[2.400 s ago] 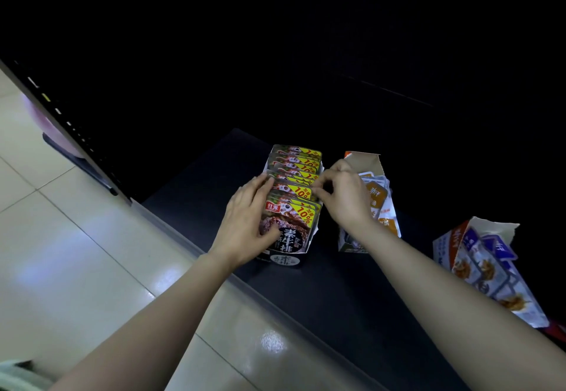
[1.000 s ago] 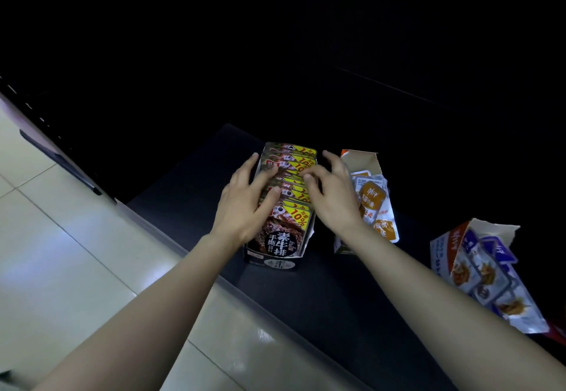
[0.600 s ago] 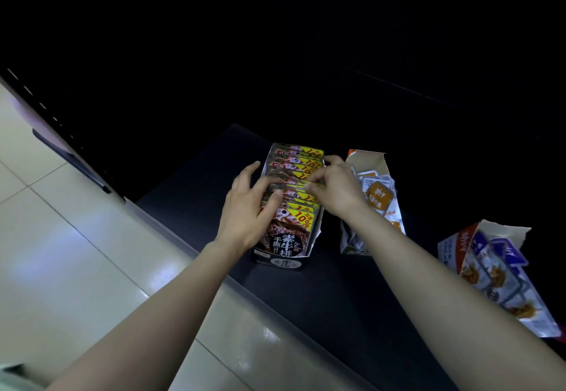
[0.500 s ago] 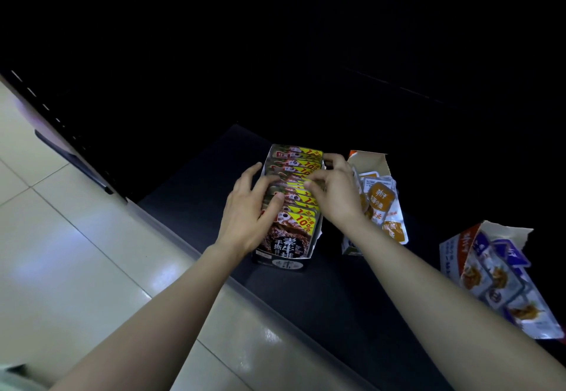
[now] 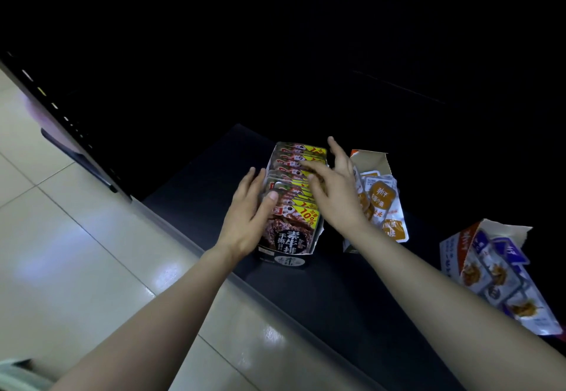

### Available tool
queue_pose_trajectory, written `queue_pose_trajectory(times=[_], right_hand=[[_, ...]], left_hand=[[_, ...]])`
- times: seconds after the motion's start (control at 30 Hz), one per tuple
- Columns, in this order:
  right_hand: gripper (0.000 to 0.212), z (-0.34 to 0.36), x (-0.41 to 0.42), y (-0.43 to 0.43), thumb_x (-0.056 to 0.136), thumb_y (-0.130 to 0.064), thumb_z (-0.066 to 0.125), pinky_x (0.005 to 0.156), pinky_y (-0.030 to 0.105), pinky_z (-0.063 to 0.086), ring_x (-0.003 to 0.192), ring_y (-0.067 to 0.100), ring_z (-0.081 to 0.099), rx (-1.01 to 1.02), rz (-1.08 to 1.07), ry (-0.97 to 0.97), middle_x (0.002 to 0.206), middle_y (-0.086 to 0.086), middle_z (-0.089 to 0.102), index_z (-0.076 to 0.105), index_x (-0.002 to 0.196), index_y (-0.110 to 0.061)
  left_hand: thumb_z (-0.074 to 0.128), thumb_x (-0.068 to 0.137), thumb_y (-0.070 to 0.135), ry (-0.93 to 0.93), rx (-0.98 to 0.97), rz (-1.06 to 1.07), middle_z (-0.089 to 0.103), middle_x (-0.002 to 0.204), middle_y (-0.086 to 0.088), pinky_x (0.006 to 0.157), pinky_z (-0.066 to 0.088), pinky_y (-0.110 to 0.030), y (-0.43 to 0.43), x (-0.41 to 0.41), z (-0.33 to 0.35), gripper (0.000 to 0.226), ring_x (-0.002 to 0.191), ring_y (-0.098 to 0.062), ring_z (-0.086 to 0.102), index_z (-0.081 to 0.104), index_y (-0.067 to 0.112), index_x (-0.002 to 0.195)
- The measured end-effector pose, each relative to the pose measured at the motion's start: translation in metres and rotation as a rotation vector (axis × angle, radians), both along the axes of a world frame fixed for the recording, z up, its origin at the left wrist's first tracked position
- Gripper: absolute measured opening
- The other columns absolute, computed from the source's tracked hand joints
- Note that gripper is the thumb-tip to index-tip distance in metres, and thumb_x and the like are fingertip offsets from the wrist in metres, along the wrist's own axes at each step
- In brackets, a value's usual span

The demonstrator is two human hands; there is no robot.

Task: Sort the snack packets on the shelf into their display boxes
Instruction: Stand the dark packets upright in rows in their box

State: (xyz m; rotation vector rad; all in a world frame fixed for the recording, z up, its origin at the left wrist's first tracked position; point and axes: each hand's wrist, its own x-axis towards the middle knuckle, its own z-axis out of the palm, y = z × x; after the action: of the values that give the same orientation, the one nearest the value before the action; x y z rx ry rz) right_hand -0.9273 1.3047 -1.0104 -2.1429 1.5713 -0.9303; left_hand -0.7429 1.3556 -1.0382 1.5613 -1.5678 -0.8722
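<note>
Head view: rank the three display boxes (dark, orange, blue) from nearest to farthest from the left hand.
1. Dark box, against the left hand.
2. Orange box, one place further right.
3. Blue box, far right of the shelf.

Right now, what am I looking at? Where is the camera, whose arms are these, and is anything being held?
No machine: a person's two bare arms, filmed by one head-worn camera looking down. The dark shelf carries three opened display boxes of snack packets: a black box, an orange box beside it, a blue box farther right. The left hand lies against the black box's side, thumb on a packet; the right hand is spread over the packet tops. Nothing is gripped.
</note>
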Motion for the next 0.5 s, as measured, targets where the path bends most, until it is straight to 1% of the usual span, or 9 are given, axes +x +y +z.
queue_pose_trajectory(times=[0.07, 0.1, 0.13, 0.2, 0.27, 0.3, 0.33, 0.4, 0.5], right_hand=[[0.032, 0.0, -0.002, 0.008, 0.1, -0.025, 0.047, 0.114, 0.034, 0.017, 0.145, 0.021, 0.019, -0.099, -0.018, 0.013, 0.158, 0.005, 0.023, 0.064, 0.127, -0.021], [0.036, -0.001, -0.003, 0.01, 0.1, -0.031, 0.043, 0.114, 0.035, 0.015, 0.145, 0.021, 0.018, -0.098, -0.026, 0.055, 0.159, 0.004, 0.023, 0.063, 0.129, -0.021], [0.041, -0.003, -0.003, 0.012, 0.1, -0.037, 0.038, 0.115, 0.036, 0.011, 0.147, 0.02, 0.013, -0.051, -0.03, 0.095, 0.161, 0.003, 0.018, 0.06, 0.133, -0.023], [0.053, -0.006, -0.002, 0.012, 0.099, -0.051, 0.027, 0.118, 0.044, 0.003, 0.148, 0.015, -0.002, 0.128, -0.011, 0.117, 0.164, -0.004, -0.002, 0.048, 0.143, -0.031], [0.057, -0.006, 0.001, 0.008, 0.096, -0.061, 0.02, 0.118, 0.048, -0.004, 0.147, 0.011, -0.012, 0.263, 0.023, 0.125, 0.162, -0.01, -0.016, 0.04, 0.145, -0.039], [0.055, -0.003, 0.002, 0.005, 0.096, -0.062, 0.02, 0.117, 0.047, -0.007, 0.146, 0.011, -0.014, 0.299, 0.04, 0.131, 0.161, -0.011, -0.019, 0.039, 0.144, -0.043], [0.05, 0.0, 0.003, 0.004, 0.098, -0.062, 0.022, 0.116, 0.046, -0.008, 0.146, 0.011, -0.015, 0.326, 0.054, 0.129, 0.16, -0.012, -0.021, 0.04, 0.142, -0.045], [0.047, 0.004, 0.002, 0.002, 0.099, -0.059, 0.024, 0.116, 0.047, -0.009, 0.146, 0.012, -0.018, 0.361, 0.074, 0.141, 0.159, -0.012, -0.025, 0.037, 0.143, -0.049], [0.053, 0.003, -0.004, 0.007, 0.096, -0.063, 0.025, 0.118, 0.05, -0.004, 0.147, 0.015, -0.017, 0.36, 0.105, 0.141, 0.157, -0.014, -0.029, 0.028, 0.147, -0.05]], left_hand=[[0.026, 0.082, 0.076, -0.006, 0.014, 0.031, 0.014, 0.162, 0.015, 0.109, 0.017, -0.021, 0.0, 0.003, -0.001, 0.088, 0.14, 0.007, 0.013, 0.026, 0.027, 0.155], [0.025, 0.082, 0.076, -0.003, 0.021, 0.035, 0.015, 0.162, 0.014, 0.11, 0.017, -0.022, -0.001, 0.004, -0.002, 0.088, 0.141, 0.005, 0.013, 0.026, 0.026, 0.155], [0.026, 0.083, 0.075, 0.004, 0.032, 0.029, 0.015, 0.162, 0.013, 0.112, 0.017, -0.023, 0.0, 0.004, -0.002, 0.087, 0.142, 0.005, 0.013, 0.025, 0.027, 0.155], [0.031, 0.088, 0.07, 0.051, 0.05, -0.011, 0.021, 0.16, 0.015, 0.115, 0.02, -0.025, 0.002, 0.002, 0.0, 0.078, 0.138, 0.012, 0.017, 0.024, 0.031, 0.155], [0.038, 0.09, 0.062, 0.177, 0.095, -0.058, 0.033, 0.148, 0.024, 0.11, 0.031, -0.022, 0.004, -0.002, 0.002, 0.07, 0.122, 0.027, 0.032, 0.022, 0.037, 0.153], [0.041, 0.089, 0.063, 0.234, 0.123, -0.063, 0.035, 0.143, 0.028, 0.106, 0.034, -0.022, 0.005, -0.004, 0.002, 0.071, 0.115, 0.029, 0.038, 0.021, 0.04, 0.153], [0.043, 0.087, 0.065, 0.262, 0.139, -0.058, 0.037, 0.141, 0.029, 0.106, 0.036, -0.023, 0.006, -0.005, 0.002, 0.072, 0.113, 0.028, 0.041, 0.02, 0.044, 0.152], [0.043, 0.09, 0.066, 0.237, 0.146, -0.049, 0.036, 0.143, 0.027, 0.109, 0.035, -0.028, 0.007, -0.004, 0.003, 0.069, 0.12, 0.018, 0.042, 0.017, 0.048, 0.152], [0.037, 0.098, 0.057, 0.131, 0.132, -0.053, 0.024, 0.158, 0.015, 0.107, 0.03, -0.026, 0.009, -0.004, 0.005, 0.064, 0.13, 0.005, 0.032, 0.009, 0.043, 0.154]])
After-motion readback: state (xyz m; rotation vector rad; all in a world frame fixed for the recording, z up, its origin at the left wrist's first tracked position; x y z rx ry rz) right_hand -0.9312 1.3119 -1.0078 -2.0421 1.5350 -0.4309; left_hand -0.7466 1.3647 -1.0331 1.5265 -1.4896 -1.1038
